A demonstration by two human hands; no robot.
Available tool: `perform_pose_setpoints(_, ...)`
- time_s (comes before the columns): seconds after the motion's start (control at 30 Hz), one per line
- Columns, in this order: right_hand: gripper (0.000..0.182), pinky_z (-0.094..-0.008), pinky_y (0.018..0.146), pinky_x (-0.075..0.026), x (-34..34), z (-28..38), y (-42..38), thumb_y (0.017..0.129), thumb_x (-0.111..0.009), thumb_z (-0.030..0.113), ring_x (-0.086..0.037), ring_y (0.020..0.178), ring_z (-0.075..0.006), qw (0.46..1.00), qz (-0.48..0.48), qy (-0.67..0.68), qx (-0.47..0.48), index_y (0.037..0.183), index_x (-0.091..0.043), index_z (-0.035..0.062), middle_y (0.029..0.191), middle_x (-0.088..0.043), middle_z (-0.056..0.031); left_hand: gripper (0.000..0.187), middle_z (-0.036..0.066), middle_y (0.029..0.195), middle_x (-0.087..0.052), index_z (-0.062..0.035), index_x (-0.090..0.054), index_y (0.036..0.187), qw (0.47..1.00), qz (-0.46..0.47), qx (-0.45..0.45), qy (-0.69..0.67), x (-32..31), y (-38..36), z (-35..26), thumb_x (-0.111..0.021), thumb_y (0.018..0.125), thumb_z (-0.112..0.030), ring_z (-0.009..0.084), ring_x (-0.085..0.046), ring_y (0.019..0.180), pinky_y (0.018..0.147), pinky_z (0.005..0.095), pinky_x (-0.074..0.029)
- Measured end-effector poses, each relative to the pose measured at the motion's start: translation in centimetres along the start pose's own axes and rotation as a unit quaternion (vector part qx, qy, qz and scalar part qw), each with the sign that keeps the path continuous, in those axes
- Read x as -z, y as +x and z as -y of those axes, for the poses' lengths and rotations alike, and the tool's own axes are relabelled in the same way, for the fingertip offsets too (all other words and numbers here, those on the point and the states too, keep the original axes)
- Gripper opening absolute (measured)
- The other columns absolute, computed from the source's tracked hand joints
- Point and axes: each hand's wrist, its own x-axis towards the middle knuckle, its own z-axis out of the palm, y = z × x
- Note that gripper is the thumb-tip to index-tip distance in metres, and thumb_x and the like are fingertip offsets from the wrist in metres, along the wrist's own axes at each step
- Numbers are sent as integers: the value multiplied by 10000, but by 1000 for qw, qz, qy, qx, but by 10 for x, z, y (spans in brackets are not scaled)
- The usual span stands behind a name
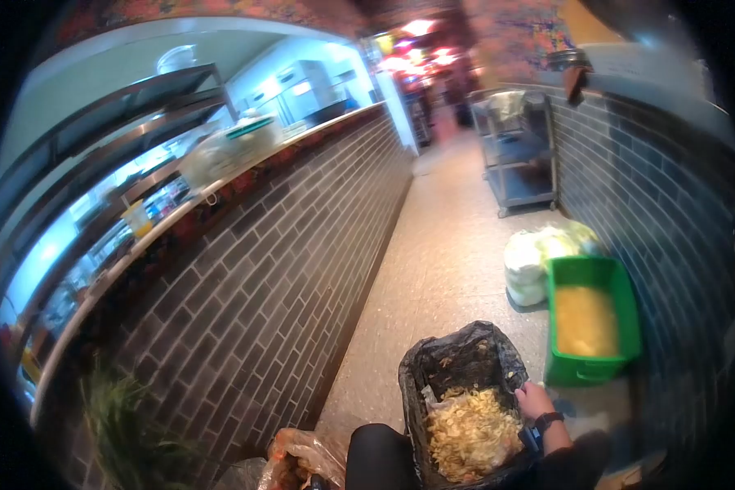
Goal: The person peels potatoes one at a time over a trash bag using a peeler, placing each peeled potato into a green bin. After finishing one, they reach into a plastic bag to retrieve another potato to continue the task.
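Observation:
A bin lined with a black plastic bag (433, 367) stands in front of my knee, with a heap of pale yellow peelings or scraps (472, 433) inside. My right hand (533, 402), a dark watch on its wrist, is closed at the bag's right edge, its fingers pinched on the liner. My left hand does not show. Left of the bin, by my knee, a clear plastic bag (306, 449) holds orange-brown items that I cannot make out.
A green crate (590, 374) with yellowish contents stands to the right. Behind it is a white sack (524, 269). Farther on, a wheeled metal cart (521, 196) lines the right wall. A brick counter (302, 212) runs along the left; a green plant (126, 420) is near.

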Motion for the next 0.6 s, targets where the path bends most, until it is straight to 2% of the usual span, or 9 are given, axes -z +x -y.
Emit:
perform_pose_setpoints(0.33,313,-511,802,-483,7,6,-4,926,-555,286,-618,912,-443,998,-21,20,49,964,-612,-19,926,-662,-259,325,101,1022,-645,-68,-631,1144,989,-32,-59,-132,24,-39,-54,-612,871,-244,228,-629,960,840,326,-517)
perform_pose_setpoints(0.6,321,-508,804,-481,25,10,-17,931,-543,297,-621,919,-439,998,-27,36,36,991,-610,-11,928,-664,-259,292,77,1014,-638,-77,-629,1152,973,-54,-129,-181,13,-70,-76,-608,884,-191,204,-624,954,848,305,-516)
